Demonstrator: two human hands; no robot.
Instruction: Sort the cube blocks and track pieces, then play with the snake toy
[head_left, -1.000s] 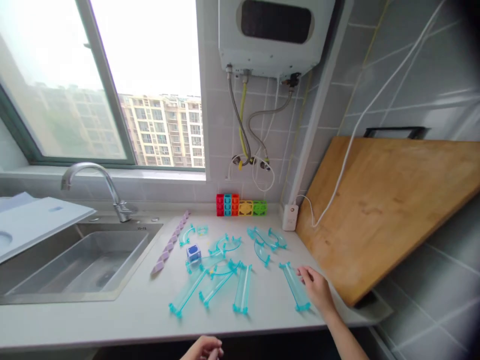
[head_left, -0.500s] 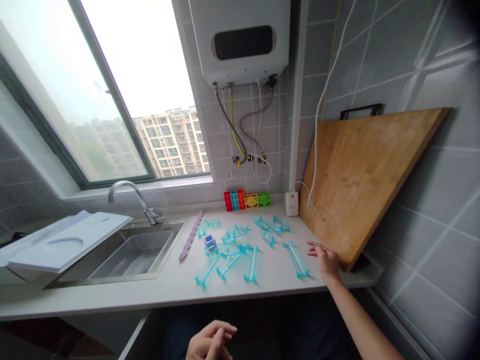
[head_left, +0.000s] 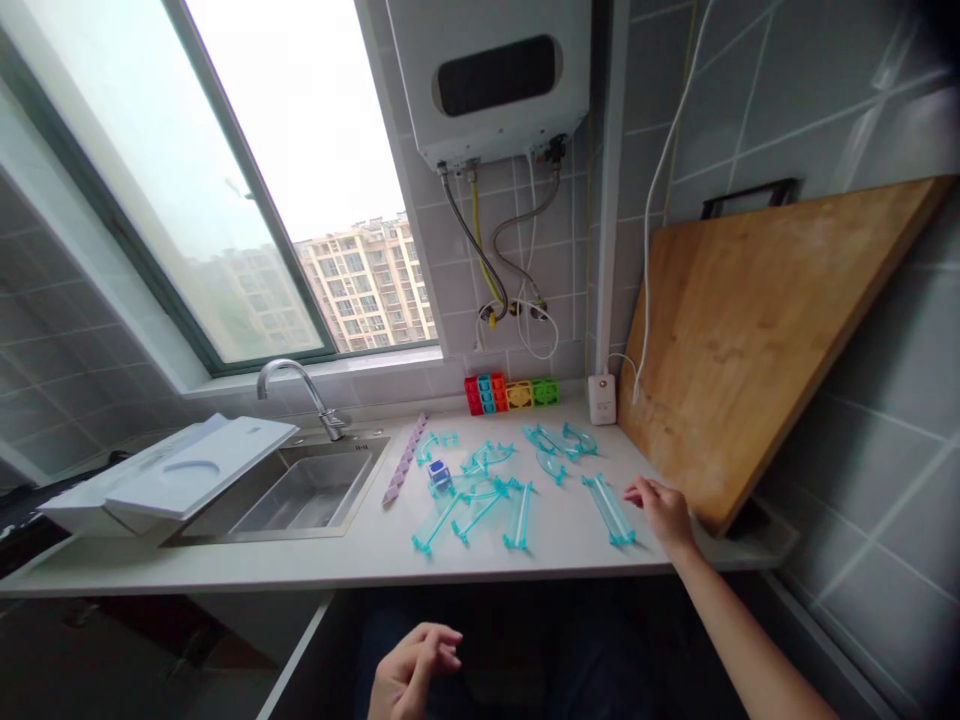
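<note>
My right hand rests on the white counter at its right end, fingers curled loosely with nothing in them, just right of a straight clear-blue track piece. Several more straight pieces and curved pieces lie spread over the middle of the counter, with a small blue cube among them. My left hand hangs below the counter edge, fingers loosely bent and apart, holding nothing.
A steel sink with a tap lies left, a white board beside it. Coloured blocks line the back wall. A lilac zigzag strip, a wooden board leaning right, and a water heater above.
The view has pulled back from the counter and tilted. My right hand has stayed beside the rightmost straight piece. My left hand has come further into view below the edge.
</note>
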